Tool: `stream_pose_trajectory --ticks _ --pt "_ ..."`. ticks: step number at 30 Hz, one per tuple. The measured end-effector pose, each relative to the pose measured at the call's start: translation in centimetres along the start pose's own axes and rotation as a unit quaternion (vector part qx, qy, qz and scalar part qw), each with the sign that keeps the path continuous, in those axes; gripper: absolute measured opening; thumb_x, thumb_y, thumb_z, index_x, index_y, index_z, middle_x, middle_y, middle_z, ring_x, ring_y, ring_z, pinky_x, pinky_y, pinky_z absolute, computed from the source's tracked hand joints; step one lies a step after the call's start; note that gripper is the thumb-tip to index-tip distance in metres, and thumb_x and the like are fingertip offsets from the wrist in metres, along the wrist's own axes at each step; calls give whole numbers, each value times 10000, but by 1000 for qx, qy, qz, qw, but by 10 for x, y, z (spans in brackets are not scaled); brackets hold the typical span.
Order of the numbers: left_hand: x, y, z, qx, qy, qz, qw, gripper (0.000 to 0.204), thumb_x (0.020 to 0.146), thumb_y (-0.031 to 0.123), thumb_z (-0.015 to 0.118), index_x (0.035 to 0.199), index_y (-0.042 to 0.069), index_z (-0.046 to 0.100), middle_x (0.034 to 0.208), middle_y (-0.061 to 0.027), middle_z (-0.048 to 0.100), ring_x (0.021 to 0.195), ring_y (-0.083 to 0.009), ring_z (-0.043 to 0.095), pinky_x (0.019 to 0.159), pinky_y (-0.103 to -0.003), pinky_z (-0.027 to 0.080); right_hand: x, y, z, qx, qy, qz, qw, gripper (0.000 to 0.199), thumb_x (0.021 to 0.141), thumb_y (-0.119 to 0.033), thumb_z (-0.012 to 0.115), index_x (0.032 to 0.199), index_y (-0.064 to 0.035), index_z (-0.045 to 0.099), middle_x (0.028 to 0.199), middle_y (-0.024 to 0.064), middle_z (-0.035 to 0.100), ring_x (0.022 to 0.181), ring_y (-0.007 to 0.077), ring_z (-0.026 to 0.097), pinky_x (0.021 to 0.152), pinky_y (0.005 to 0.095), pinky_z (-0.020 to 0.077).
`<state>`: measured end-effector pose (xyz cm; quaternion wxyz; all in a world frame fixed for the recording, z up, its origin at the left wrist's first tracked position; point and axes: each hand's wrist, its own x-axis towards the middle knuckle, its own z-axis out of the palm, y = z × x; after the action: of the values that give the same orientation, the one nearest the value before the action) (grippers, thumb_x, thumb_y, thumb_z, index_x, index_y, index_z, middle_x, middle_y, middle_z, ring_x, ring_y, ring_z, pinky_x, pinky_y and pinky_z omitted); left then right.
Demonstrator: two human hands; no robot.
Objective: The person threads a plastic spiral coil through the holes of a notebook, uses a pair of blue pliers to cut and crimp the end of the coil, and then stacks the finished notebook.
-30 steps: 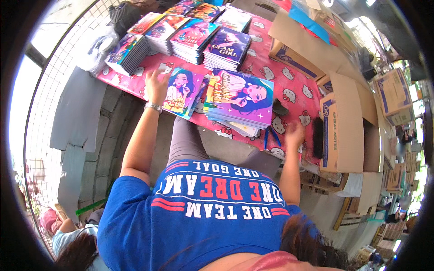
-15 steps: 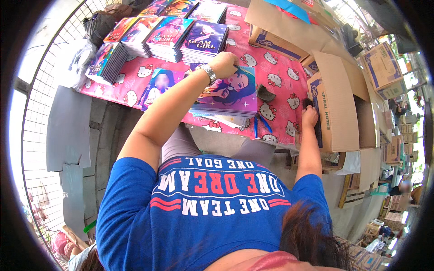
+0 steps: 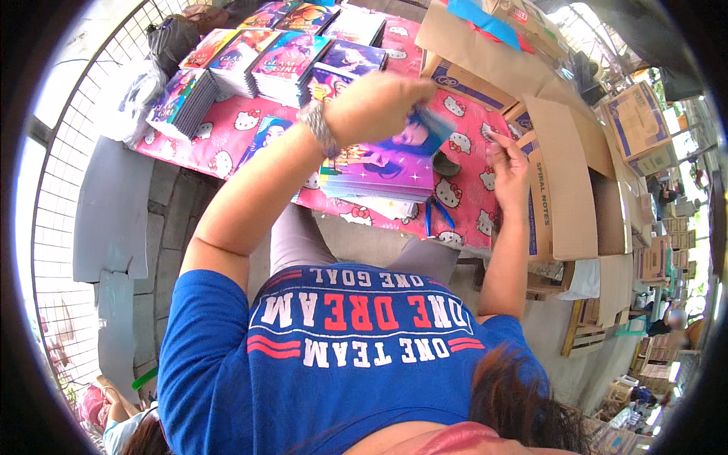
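Cardboard box (image 3: 565,182) open | left hand (image 3: 375,106) grips notebook (image 3: 425,133)

The left hand (image 3: 375,106) is raised above the surface (image 3: 227,133), its fingers closed on a blurred notebook cover (image 3: 425,133); a metal watch (image 3: 317,127) sits on that wrist. The right hand (image 3: 509,163) is lifted near an open cardboard box (image 3: 565,189), fingers loosely curled, holding nothing that can be made out. Below the left hand lies a stack of purple notebooks (image 3: 379,174) on a pink patterned cloth (image 3: 220,144). More notebook piles (image 3: 250,64) line the far edge.
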<state>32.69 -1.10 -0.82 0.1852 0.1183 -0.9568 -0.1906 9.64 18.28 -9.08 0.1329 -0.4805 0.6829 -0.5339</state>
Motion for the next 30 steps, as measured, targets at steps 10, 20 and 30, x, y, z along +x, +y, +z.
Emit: stream_pose_trajectory --ticks 10,20,30 --pt "-17 6 17 50 115 44 991 257 842 285 717 1017 122 622 917 -50 696 916 -239 662 883 -386 396 -5 -63 44 -22 3 -180 984 211 954 -129 633 1127 -29 699 1039 63 620 972 161 588 872 275 464" --pt "-16 5 24 43 148 52 987 251 841 358 720 954 140 667 819 -43 686 841 -225 658 847 -377 397 -6 -69 40 128 -70 -32 989 205 940 -158 661 1118 -68 708 870 11 554 702 77 506 620 228 427" --pt "-12 11 26 91 145 29 985 280 868 348 701 1023 120 655 898 -32 714 893 -215 675 860 -370 410 -9 -64 49 125 -14 -40 991 220 898 -62 682 1117 -40 677 909 57 621 792 139 602 702 277 499"
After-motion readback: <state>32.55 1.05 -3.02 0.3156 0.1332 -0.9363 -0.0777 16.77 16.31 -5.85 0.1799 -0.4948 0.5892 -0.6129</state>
